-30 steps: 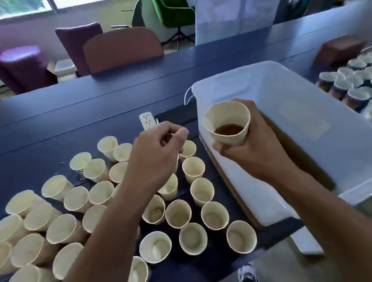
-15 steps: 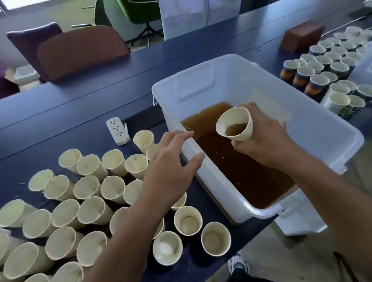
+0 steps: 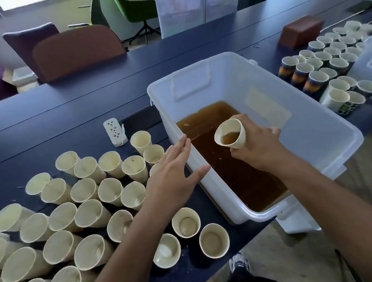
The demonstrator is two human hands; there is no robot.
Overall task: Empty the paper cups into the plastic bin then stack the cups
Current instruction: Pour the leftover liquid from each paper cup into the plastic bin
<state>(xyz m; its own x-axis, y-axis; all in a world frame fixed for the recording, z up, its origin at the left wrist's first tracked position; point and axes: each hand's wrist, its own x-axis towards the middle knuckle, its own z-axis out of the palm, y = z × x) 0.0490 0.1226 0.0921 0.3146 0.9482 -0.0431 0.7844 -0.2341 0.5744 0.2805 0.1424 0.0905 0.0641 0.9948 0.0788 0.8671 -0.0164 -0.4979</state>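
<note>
My right hand (image 3: 256, 149) held a tilted paper cup (image 3: 230, 136) mid-wall over the plastic bin (image 3: 310, 130); left hand (image 3: 172, 180) lay flat-fingered beside the rim. Light, thin-walled, easily crushed, I judged: grip gently.

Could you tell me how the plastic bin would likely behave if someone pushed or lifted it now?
The plastic bin probably feels heavy, as brown liquid covers its floor. That liquid would likely slosh. Its thin translucent walls may flex.
</note>
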